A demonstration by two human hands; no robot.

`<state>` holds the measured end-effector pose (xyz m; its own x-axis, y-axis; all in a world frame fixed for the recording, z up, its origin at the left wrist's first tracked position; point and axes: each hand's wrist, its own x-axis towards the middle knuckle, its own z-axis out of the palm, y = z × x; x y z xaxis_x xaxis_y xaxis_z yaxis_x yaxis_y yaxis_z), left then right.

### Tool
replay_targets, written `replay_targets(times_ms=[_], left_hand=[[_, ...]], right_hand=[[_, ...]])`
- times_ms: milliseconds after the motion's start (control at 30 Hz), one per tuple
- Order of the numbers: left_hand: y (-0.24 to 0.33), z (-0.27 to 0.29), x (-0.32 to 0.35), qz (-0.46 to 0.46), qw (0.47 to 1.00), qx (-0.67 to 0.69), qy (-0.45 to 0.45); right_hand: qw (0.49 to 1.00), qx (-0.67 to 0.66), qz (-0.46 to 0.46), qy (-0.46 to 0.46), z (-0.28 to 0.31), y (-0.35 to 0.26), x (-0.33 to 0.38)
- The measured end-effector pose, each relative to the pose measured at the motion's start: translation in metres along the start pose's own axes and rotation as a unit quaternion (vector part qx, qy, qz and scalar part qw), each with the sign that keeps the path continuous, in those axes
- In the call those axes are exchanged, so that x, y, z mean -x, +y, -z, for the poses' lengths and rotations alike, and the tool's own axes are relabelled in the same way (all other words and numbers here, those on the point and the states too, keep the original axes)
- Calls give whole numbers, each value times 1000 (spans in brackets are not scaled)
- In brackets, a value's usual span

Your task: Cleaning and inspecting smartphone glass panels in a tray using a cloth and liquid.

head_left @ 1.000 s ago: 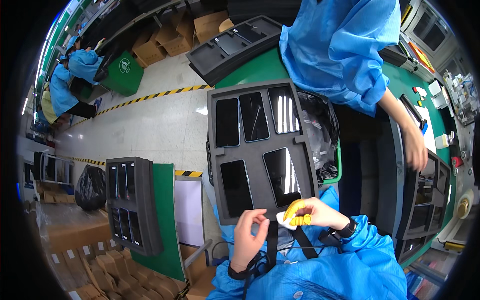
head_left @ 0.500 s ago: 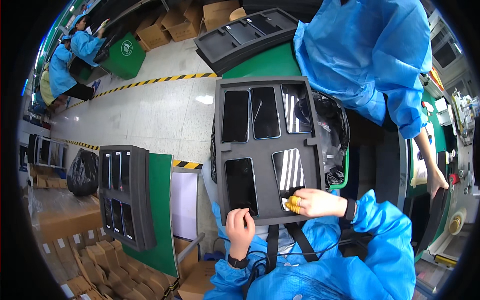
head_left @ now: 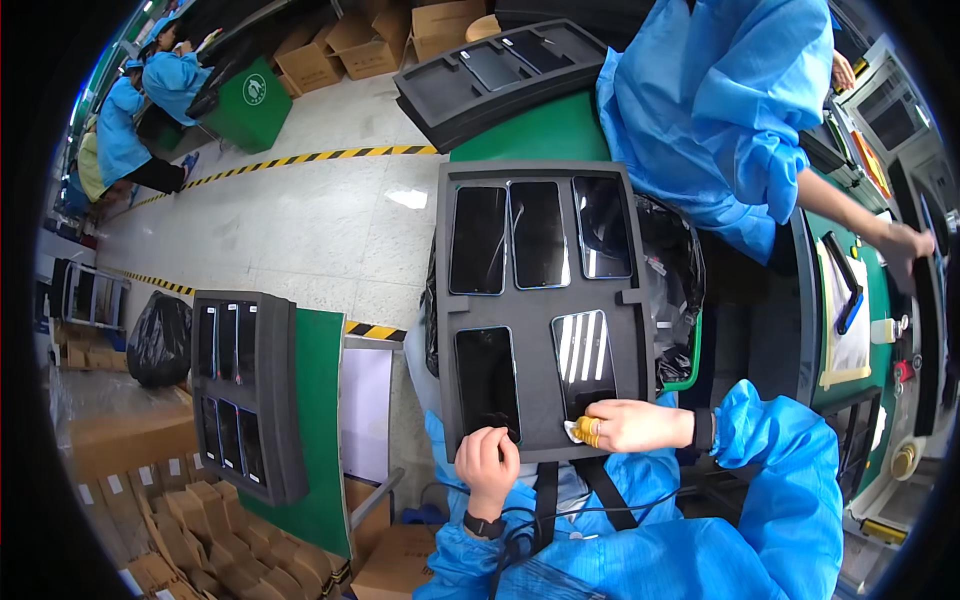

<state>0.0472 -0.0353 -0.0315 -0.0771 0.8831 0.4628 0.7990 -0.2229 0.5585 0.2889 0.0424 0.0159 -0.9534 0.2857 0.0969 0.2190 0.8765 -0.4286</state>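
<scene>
The right hand (head_left: 618,427) pinches a white wad (head_left: 571,432) at the lower-right phone (head_left: 585,357)'s near end. The left hand (head_left: 487,466), grip unclear, touches the tray (head_left: 535,375).

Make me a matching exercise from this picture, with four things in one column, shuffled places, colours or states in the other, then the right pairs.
Things:
1. Left hand
2. Right hand
3. Middle tray
4. Floor tape

Places, colours, states:
A. Holds five phones
B. Striped yellow and black
C. At the tray's near left corner
D. Wears yellow finger covers

Pairs: 1-C, 2-D, 3-A, 4-B
</scene>
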Motion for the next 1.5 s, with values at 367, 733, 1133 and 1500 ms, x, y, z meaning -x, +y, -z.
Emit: replay_targets(times_ms=[367,733,1133,1500], left_hand=[[2,-2,3,10,1000,7,8],[-3,-5,2,-22,1000,-14,16],[1,-3,2,-16,1000,-14,13],[2,-7,1,-22,1000,-1,10]], right_hand=[[962,17,-215,170,48,89,2],[997,3,-75,-8,6,28,29],[969,-7,-200,141,28,36,30],[968,63,-201,137,17,87,10]])
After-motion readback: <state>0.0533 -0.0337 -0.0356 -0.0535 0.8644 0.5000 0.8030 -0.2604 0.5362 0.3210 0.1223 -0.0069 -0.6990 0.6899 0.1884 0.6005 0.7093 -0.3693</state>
